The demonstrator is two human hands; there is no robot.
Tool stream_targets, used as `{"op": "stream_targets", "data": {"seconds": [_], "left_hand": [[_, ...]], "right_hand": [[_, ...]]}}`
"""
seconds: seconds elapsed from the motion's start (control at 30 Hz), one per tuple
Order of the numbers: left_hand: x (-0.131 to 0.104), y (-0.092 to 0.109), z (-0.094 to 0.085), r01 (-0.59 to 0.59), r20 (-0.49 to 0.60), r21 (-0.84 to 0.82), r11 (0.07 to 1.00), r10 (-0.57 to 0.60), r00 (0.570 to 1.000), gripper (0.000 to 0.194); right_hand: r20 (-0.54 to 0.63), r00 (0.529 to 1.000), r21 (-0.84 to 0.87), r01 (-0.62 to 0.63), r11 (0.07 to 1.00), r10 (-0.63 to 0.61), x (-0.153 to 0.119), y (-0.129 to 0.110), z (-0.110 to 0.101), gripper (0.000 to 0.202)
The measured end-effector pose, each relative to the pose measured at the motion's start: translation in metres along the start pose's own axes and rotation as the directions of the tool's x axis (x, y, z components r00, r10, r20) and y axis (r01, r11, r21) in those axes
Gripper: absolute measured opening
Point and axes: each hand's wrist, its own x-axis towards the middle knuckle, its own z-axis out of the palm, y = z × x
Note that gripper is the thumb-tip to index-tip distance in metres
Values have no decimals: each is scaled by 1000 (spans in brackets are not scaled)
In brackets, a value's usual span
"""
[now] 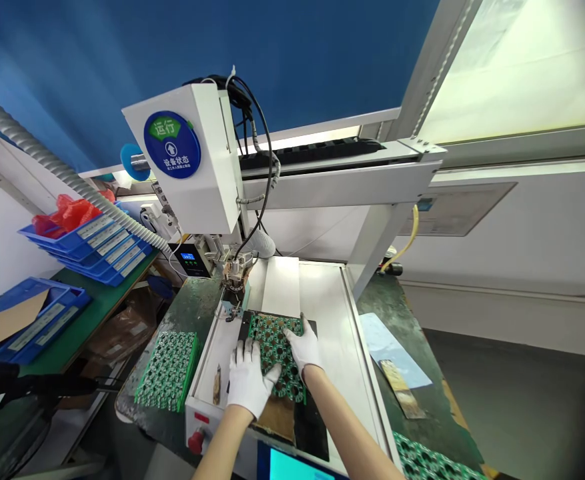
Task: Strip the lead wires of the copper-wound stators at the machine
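A green circuit board panel (276, 350) with rows of round holes lies on the dark fixture plate (312, 427) of a white bench machine. My left hand (249, 380), in a white glove, rests over the panel's left edge. Its fingers are stretched out and its thumb lies apart on the board. My right hand (305, 347), gloved too, touches the upper right part, thumb on the board and index finger extended along the edge. Neither hand is closed around the panel. Just beyond my left fingers is the machine's tool head (235, 273).
Left of the machine lies a stack of green panels (167, 370); another panel (432, 460) shows at lower right. A red knob (196, 441) and a lit screen (297, 467) sit in front. Blue trays (97, 243) stand far left. Tweezers (217, 385) lie beside my left hand.
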Motion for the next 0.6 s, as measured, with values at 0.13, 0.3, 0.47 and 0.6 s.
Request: {"op": "stream_targets", "data": {"seconds": [0.13,0.3,0.47,0.6], "left_hand": [[2,0,0,-4,-3,15,1000,4,1000,70],[3,1,-1,-13,-8,23,1000,14,1000,74],[2,2,0,-11,-25,26,1000,12,1000,75],[0,2,4,0,-37,11,1000,1,999,75]], "right_hand": [[-84,995,-8,47,999,-47,-4,0,-6,38],[-169,984,-65,44,997,-54,7,-5,-29,33],[-83,996,-51,16,999,-20,27,-17,-37,30],[-60,998,-34,-8,999,6,29,-21,-34,30]]}}
